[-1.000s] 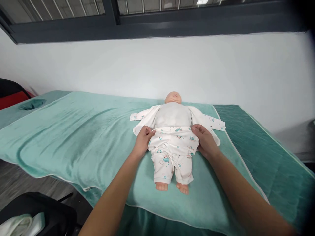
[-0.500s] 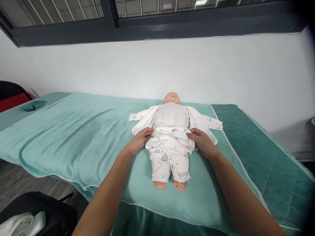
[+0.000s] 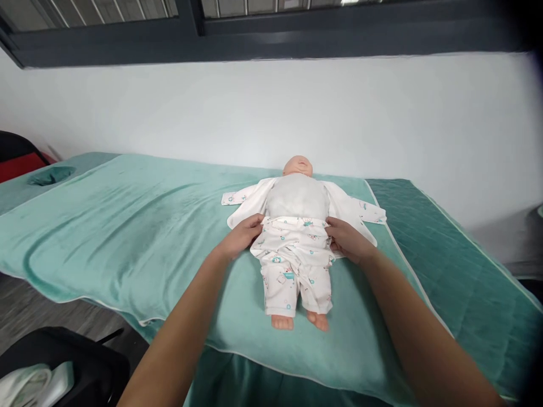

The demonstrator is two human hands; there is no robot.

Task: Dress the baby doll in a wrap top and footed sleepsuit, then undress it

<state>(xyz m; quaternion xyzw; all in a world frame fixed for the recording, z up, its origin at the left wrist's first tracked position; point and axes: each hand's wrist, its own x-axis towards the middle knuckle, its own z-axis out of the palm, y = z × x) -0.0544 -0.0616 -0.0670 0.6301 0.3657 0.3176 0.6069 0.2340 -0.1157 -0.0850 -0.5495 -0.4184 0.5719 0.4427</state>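
A baby doll (image 3: 298, 165) lies on its back with its head toward the wall and its bare feet toward me. White patterned pants (image 3: 296, 257) cover its legs, their waistband across the lower belly. My left hand (image 3: 245, 234) pinches the waistband at the doll's left-hand side as I see it. On the opposite side my right hand (image 3: 347, 238) grips the same waistband, fingers partly hidden by the cloth. Beneath the doll an open white jacket (image 3: 343, 203) is spread, its sleeves out to both sides, leaving the grey-white torso (image 3: 296, 196) uncovered.
A light green blanket (image 3: 127, 226) covers the bed, over a darker green quilted cover (image 3: 458, 271). Behind stands a white wall (image 3: 271, 113) under a dark window frame (image 3: 339, 39). At lower left, a black chair (image 3: 97, 362) bears folded cloth (image 3: 38, 384).
The pants' waistband sits slightly smoother on the doll, and both hands have stayed at its sides. The camera view has tilted down a little.
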